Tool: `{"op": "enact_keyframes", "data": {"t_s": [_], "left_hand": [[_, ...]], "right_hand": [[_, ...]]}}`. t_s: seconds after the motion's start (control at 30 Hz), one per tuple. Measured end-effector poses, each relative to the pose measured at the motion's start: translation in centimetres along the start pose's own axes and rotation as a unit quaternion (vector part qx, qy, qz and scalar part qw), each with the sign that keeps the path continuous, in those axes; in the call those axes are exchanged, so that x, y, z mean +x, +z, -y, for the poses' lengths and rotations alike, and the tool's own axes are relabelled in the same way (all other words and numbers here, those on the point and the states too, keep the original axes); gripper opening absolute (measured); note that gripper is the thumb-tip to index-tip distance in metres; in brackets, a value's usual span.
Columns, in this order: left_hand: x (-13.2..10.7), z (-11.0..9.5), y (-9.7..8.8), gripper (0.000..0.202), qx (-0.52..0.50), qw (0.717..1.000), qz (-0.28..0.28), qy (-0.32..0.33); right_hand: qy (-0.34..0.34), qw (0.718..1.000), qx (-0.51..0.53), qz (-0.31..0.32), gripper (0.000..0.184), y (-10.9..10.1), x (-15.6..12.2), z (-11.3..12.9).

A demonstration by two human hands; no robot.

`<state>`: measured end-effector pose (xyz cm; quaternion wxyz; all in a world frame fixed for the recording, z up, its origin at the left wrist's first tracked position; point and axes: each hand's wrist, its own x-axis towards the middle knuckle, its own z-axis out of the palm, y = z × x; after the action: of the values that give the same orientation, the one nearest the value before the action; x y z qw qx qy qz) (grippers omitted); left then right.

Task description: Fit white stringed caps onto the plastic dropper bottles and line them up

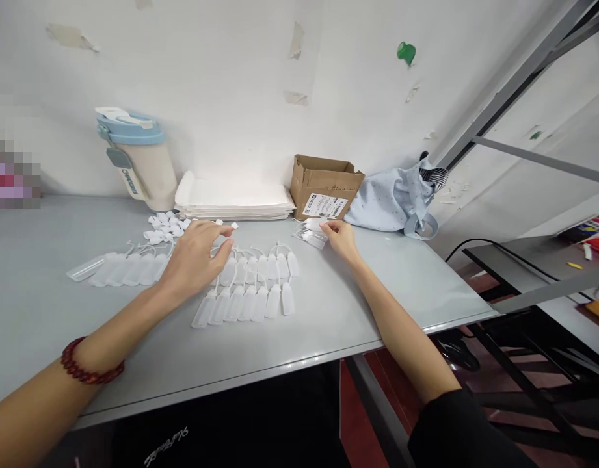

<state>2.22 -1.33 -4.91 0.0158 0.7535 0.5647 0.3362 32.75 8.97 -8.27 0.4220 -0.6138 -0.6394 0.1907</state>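
My left hand [196, 257] hovers over rows of white plastic tags, its thumb and forefinger apart. A small white piece [235, 225] shows right at the forefinger's tip; whether it touches is unclear. Below the hand, translucent tags with looped cords [238, 304] lie side by side in two overlapping rows. Another row of tags [128, 269] is to its left, partly covered by the wrist. Farther right, my right hand [342, 238] pinches the edge of a white tag [315, 224] in a small cluster before the cardboard box.
Small white pieces [163, 224] are heaped below a cream and blue tumbler [150, 162]. A stack of white envelopes [235, 198], an open cardboard box [323, 185] and a light blue cloth bag [389, 200] line the wall. The table's front edge [289, 367] runs beneath my forearms.
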Motion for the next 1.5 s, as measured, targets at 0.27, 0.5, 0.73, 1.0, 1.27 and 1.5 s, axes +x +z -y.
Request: {"op": "enact_keyframes", "data": {"t_s": [0.27,0.5,0.73,1.0,1.27,1.5], "left_hand": [[0.2,0.7,0.2,0.029,0.032,0.999,0.010,-0.030],[4.1,3.1,0.8,0.037,0.080,0.993,0.076,-0.051],[8.2,3.5,2.5,0.038,0.098,0.980,0.173,-0.026],[8.3,3.2,3.3,0.030,0.099,0.981,0.168,-0.019],[3.0,0.6,0.4,0.029,-0.061,0.995,0.064,-0.035],[0.8,0.0,-0.6,0.021,-0.090,0.995,-0.049,0.008]], "right_hand": [[-0.009,0.999,-0.026,-0.046,0.032,-0.8,-0.3,0.7],[-0.062,0.998,-0.013,-0.014,0.022,-2.2,-1.5,3.1],[-0.088,0.986,0.032,0.135,0.021,-2.5,-3.5,5.4],[-0.082,0.943,0.058,0.317,0.018,-2.9,-5.3,7.0],[-0.133,0.927,-0.041,0.349,0.038,-2.0,-5.5,6.7],[-0.108,0.899,-0.088,0.414,0.081,-1.5,-5.0,5.5]]}}
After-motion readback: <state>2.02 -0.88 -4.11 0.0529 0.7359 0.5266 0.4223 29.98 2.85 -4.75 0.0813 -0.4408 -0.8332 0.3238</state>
